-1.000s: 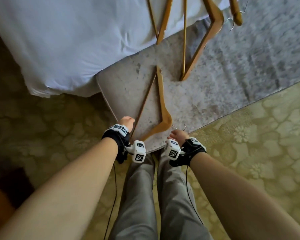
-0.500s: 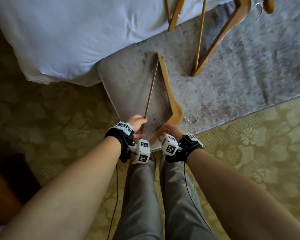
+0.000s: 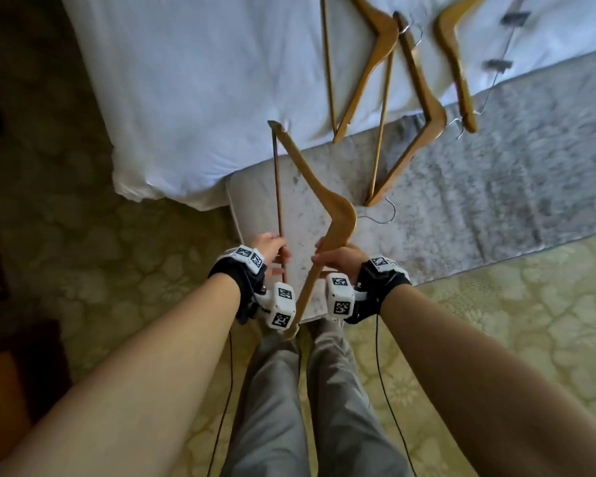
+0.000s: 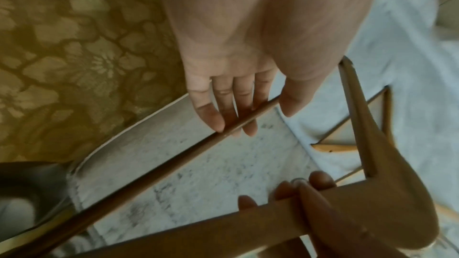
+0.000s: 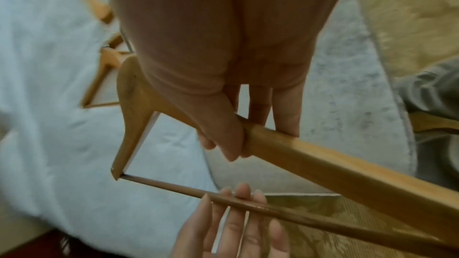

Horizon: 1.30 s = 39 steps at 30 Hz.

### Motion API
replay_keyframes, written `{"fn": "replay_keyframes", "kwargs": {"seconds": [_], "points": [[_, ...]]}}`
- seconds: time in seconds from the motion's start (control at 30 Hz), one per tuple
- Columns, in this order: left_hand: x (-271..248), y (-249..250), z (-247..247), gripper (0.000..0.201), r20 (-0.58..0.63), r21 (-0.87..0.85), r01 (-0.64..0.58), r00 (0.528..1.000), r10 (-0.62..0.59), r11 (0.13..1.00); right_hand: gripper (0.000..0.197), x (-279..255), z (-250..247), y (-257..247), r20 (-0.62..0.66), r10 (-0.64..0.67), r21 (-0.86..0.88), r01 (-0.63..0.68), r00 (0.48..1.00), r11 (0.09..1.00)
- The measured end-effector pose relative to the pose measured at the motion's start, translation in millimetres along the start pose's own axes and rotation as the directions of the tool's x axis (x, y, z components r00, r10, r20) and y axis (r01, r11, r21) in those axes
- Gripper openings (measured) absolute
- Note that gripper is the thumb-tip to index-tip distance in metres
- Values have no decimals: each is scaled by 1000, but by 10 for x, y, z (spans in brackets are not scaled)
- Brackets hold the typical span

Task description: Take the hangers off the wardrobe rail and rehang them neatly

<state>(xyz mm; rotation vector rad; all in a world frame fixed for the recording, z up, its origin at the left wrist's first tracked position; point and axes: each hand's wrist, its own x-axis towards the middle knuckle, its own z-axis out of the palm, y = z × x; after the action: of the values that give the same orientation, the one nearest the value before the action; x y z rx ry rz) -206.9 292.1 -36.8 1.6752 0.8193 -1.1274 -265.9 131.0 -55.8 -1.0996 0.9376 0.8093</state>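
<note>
White bedding (image 3: 193,84) drapes down ahead of both hands, reaching further to the left. Grey mottled rug (image 3: 496,187) lies under and ahead of the hands, running off to the right; its pale rounded corner sits just below the hands. Yellow-green floral carpet (image 3: 496,325) covers the floor on both sides of the hands; grey trousers (image 3: 334,401) below them.

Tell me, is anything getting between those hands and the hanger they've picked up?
Nothing visible does. The right hand already grips the wooden hanger on its shoulder arm, and the left hand's straight fingers touch its bottom bar directly.
</note>
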Motion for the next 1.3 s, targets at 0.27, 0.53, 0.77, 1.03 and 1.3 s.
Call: {"fn": "replay_keyframes", "kwargs": {"seconds": [0.27, 0.53, 0.77, 1.03, 1.3], "points": [[-1172, 878, -435, 6, -108, -196, -263, 963, 245, 945, 25, -1196, 452, -1257, 191, -283, -333, 333, 940, 882], [-2534, 1445, -1449, 79, -311, -250, -523, 841, 444, 815, 23, -2503, 1391, -2287, 350, -425, -531, 551, 834, 644], [-3909, 1339, -2392, 103, -453, -282, -703, 698, 555, 653, 21, -3540, 2590, -2597, 508, -527, -577, 723, 682, 380], [-5040, 549, -3642, 83, -606, -82, -793, 520, 602, 603, 21, -4528, 4216, -2179, 679, -535, -571, 819, 502, 44], [-6225, -703, -4644, 54, -721, 205, -820, 243, 649, 535, 11, -5554, 5751, -1183, 829, -500, -445, 836, 250, -321]]}}
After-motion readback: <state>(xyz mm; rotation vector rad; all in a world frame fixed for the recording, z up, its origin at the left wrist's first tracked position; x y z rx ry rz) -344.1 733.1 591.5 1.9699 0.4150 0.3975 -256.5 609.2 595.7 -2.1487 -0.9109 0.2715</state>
